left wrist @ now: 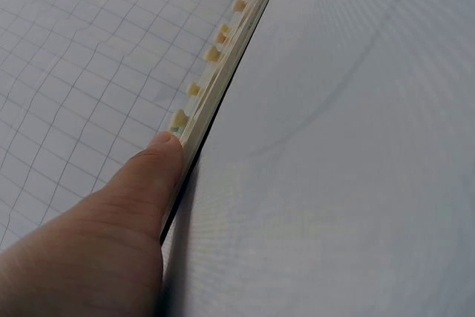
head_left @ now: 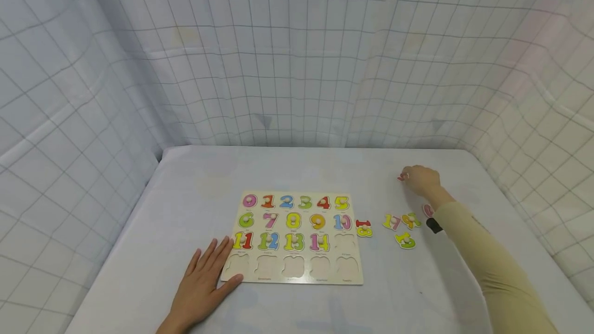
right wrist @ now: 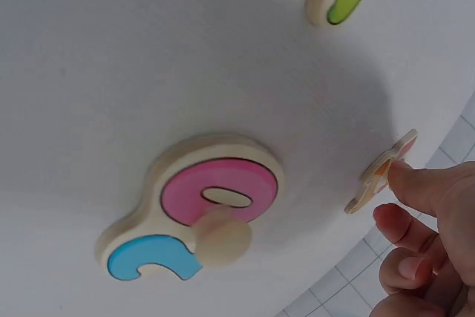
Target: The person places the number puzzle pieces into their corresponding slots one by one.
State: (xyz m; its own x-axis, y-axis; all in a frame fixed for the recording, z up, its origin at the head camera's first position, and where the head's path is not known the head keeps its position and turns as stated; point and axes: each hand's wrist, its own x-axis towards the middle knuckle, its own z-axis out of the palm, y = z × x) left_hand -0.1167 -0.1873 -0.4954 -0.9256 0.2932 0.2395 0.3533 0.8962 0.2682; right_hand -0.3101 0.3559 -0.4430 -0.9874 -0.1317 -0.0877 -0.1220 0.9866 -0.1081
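My left hand (head_left: pixel 204 274) lies with straight fingers along the left edge of a wooden number puzzle board (head_left: pixel 297 194); its thumb rests on the lower edge. The left wrist view shows the thumb (left wrist: pixel 145 172) against the board's side. Far off at the right, my right hand (head_left: pixel 421 180) pinches a small pink and orange number piece (right wrist: pixel 382 170) between thumb and fingers; its figure cannot be read. Nearer my right wrist is a pink and blue 20 piece (right wrist: pixel 249 176) with a knob, partly hidden by the arm in the head view.
Right of the board lie an 18 piece (head_left: pixel 364 229), a 17 piece (head_left: pixel 392 221), a yellow and orange piece (head_left: pixel 411 220) and a 19 piece (head_left: pixel 407 241). Numbers 0 to 14 sit in the board; several recesses (head_left: pixel 293 267) hold none. A gridded cloth (head_left: pixel 287 66) stands behind.
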